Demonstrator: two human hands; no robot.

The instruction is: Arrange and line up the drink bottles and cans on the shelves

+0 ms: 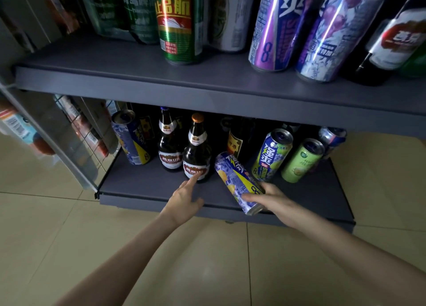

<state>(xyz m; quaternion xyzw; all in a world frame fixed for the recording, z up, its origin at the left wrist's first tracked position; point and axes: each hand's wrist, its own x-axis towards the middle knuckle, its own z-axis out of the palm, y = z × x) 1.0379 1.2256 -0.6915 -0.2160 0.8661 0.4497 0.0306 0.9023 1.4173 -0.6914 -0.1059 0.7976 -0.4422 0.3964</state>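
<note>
On lower shelf (143,188) — tilted yellow-blue can (239,182) clamped in right hand (269,196) fingers; left hand (184,199) fingers apart.

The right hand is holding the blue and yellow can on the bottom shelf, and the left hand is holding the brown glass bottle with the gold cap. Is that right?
Not quite. In the head view the left hand only touches the brown glass bottle with the gold cap with an outstretched fingertip; it does not hold it. The right hand does hold the blue and yellow can on the bottom shelf.
</note>
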